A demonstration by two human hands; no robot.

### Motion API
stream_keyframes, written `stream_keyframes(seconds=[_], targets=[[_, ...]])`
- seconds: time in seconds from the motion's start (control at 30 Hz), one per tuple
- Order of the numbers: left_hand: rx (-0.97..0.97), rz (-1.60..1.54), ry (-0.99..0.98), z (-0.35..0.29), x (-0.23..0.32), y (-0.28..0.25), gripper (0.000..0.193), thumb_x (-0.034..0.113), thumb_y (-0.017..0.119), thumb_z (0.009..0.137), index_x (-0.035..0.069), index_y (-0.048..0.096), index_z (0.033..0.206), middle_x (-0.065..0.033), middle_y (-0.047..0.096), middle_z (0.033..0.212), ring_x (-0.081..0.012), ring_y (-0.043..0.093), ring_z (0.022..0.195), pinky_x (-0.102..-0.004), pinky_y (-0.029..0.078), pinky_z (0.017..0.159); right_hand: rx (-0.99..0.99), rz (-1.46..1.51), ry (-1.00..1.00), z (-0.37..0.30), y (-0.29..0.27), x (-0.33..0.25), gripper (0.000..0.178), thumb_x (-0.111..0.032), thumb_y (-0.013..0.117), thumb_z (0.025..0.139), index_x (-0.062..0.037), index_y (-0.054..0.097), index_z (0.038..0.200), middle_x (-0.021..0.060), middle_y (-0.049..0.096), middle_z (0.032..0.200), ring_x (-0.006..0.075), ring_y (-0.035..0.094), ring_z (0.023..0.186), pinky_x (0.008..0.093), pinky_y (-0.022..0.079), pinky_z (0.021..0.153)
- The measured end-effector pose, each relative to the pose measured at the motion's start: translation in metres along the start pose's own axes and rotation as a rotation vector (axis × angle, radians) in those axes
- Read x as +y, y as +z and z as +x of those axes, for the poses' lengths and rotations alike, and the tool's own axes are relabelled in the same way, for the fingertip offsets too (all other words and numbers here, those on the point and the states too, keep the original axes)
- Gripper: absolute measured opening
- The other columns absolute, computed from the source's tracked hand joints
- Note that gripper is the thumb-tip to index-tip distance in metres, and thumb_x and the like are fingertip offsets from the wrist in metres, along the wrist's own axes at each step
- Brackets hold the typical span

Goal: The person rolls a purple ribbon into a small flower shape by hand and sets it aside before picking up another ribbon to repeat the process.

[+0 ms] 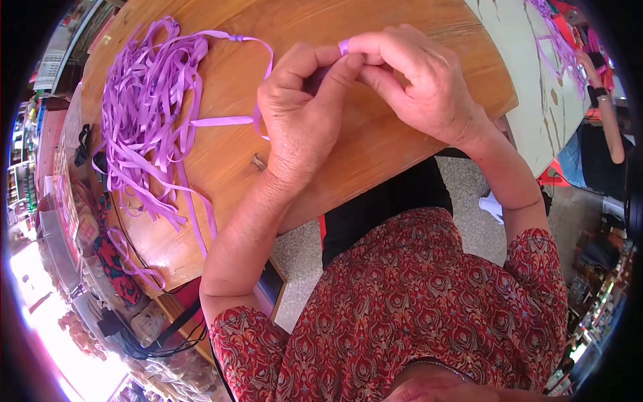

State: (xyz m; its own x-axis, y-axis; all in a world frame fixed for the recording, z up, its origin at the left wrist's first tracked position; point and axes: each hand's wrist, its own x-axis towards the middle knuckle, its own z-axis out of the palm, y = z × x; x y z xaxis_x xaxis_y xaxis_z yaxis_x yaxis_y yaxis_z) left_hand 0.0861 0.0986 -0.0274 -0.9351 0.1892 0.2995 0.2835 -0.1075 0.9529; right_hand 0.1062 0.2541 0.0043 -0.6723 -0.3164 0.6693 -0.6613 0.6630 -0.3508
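A thin purple ribbon (pixel 344 47) is pinched between my two hands above the wooden table. My left hand (pixel 301 110) is closed on it, thumb against the curled fingers. My right hand (pixel 418 84) meets it fingertip to fingertip, its thumb and forefinger closed on the same short piece. From behind my left hand the ribbon loops back left, with a darker purple bit (pixel 236 38) on it. It runs to a big tangled heap of purple ribbon (pixel 151 107) on the table's left. What lies inside my left palm is mostly hidden.
The wooden table (pixel 228 161) has a curved edge on the left. Beyond its right edge stands a pale, streaked table (pixel 542 87), where another person's arm (pixel 608 124) reaches towards more purple ribbon (pixel 552 40). Dark cables (pixel 144 345) and bagged goods crowd the lower left.
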Motion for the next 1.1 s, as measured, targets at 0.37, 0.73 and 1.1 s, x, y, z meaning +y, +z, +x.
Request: stream_keyframes(seconds=[0.37,0.73,1.1], targets=[[-0.026,-0.249,-0.180,-0.005,0.026,0.003,0.007,0.005,0.061,0.087,0.000,0.065,0.089,0.0035,0.057,0.078,-0.0016,0.046,0.069,-0.0161,0.037,0.060,-0.130,0.857,0.464,0.000,-0.012,0.008,0.019,0.000,0.062,0.084,-0.0005,0.058,0.103,0.0045,0.065,0.087,0.0079,0.060,0.082,0.0228,0.047,0.075],[-0.007,-0.010,-0.239,-0.003,0.023,0.006,0.012,0.010,0.063,0.086,-0.002,0.066,0.087,0.0072,0.054,0.064,0.0000,0.044,0.057,-0.0157,0.035,0.050,-0.093,-0.150,-0.275,0.011,-0.009,0.040,0.011,-0.005,0.060,0.085,0.0004,0.063,0.094,0.0002,0.063,0.080,0.0062,0.058,0.075,0.0235,0.045,0.064],[-0.163,-0.266,-0.516,0.008,0.019,-0.009,0.013,0.008,0.067,0.083,-0.001,0.065,0.092,0.0048,0.055,0.068,-0.0004,0.043,0.056,-0.0150,0.032,0.048,0.085,-0.110,-0.915,0.042,-0.020,0.061,0.026,-0.004,0.066,0.075,0.0016,0.062,0.099,0.0088,0.060,0.084,0.0222,0.057,0.072,0.0311,0.043,0.062]])
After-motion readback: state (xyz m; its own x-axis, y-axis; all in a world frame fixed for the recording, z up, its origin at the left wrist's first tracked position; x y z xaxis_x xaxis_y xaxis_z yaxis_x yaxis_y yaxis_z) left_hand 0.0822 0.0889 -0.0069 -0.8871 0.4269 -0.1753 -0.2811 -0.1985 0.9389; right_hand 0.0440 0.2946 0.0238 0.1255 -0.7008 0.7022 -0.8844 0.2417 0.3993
